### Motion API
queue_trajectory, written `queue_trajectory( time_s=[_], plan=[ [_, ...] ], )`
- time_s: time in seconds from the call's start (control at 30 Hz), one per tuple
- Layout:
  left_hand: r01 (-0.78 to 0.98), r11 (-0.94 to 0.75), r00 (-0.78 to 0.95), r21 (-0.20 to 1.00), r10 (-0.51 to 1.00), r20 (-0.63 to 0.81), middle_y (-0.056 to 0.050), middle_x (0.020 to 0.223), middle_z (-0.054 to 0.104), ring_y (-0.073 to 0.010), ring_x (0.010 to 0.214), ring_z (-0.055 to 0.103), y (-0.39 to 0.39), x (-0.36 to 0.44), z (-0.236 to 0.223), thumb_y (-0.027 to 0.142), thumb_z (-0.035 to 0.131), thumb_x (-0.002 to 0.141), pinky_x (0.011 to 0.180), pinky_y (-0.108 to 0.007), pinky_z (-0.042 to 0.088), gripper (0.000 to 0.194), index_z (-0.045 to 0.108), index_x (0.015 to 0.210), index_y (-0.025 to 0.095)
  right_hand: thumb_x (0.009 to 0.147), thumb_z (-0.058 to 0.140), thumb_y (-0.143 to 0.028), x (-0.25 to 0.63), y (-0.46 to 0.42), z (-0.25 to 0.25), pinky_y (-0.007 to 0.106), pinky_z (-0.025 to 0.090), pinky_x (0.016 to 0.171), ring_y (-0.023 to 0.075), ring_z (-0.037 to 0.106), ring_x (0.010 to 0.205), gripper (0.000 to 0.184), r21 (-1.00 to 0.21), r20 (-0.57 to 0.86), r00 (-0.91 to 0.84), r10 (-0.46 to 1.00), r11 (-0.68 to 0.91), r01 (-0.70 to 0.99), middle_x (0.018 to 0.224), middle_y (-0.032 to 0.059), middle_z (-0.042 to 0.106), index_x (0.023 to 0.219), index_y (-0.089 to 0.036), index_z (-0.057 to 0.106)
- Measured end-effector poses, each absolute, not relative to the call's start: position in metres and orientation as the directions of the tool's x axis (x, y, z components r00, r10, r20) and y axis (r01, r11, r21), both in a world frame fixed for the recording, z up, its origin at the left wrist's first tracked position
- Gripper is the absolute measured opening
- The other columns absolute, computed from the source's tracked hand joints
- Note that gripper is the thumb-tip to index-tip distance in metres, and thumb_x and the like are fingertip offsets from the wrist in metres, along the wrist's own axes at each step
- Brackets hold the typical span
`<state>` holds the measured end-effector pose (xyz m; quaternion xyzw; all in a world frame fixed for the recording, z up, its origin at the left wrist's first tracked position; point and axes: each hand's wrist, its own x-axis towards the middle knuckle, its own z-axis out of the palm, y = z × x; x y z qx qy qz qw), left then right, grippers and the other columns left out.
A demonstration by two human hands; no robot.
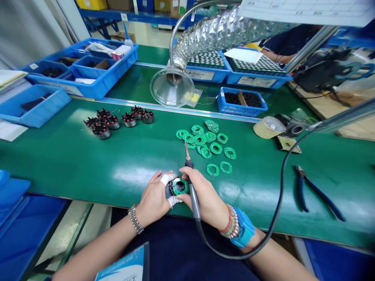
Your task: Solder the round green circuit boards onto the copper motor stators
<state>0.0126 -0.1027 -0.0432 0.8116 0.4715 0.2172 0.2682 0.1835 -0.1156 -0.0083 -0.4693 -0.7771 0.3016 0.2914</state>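
My left hand, with white wraps on its thumb and a finger, is closed around a small round motor part. A green ring-shaped circuit board sits at the end of that part, facing right. My right hand grips a soldering iron, its metal tip pointing up and away from the part. The thumb and forefinger of this hand also reach the board's edge. Beyond the iron's tip lie several loose green ring boards. Several motor parts with copper windings stand farther left.
A clear fume hood on a foil duct hangs over the back. Blue-handled cutters and a tape roll lie at right. Blue bins stand back left, a small blue box back right. The iron's black cable loops over my right forearm.
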Motion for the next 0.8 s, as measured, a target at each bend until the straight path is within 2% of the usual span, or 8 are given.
queue_trajectory(
  time_s=[0.43, 0.6, 0.8],
  plan=[
    [0.678, -0.420, 0.436, 0.604, 0.891, 0.130, -0.009, 0.114, 0.059, -0.0237, 0.107, 0.053, -0.104, 0.013, -0.048, 0.034, 0.065, 0.069, 0.103, -0.047, 0.031, 0.050, 0.047, 0.112, 0.018, 0.072, 0.067, -0.024, 0.186, -0.114, -0.009, 0.036, 0.046, 0.081, 0.0203, 0.051, 0.090, 0.056, -0.742, 0.198, -0.382, 0.903, 0.392, 0.543, 0.100, 0.0066, 0.050, 0.118, -0.023, 0.034],
    [0.672, -0.460, 0.450, 0.581, 0.876, 0.174, -0.010, 0.115, 0.057, -0.0265, 0.108, 0.052, -0.105, 0.011, -0.050, 0.045, 0.065, 0.068, 0.101, -0.049, 0.033, 0.062, 0.042, 0.119, 0.019, 0.072, 0.068, -0.029, 0.195, -0.116, -0.011, 0.036, 0.045, 0.084, 0.0201, 0.052, 0.094, 0.057, -0.746, 0.227, -0.338, 0.913, 0.386, 0.543, 0.106, 0.0068, 0.051, 0.117, -0.022, 0.035],
    [0.666, -0.488, 0.469, 0.565, 0.862, 0.191, -0.009, 0.116, 0.058, -0.0253, 0.110, 0.051, -0.105, 0.010, -0.049, 0.037, 0.066, 0.069, 0.102, -0.049, 0.032, 0.058, 0.041, 0.119, 0.021, 0.074, 0.066, -0.030, 0.193, -0.118, -0.015, 0.033, 0.045, 0.083, 0.0187, 0.054, 0.094, 0.049, -0.779, 0.236, -0.353, 0.905, 0.393, 0.488, 0.104, 0.0058, 0.054, 0.113, -0.022, 0.039]
  ],
)
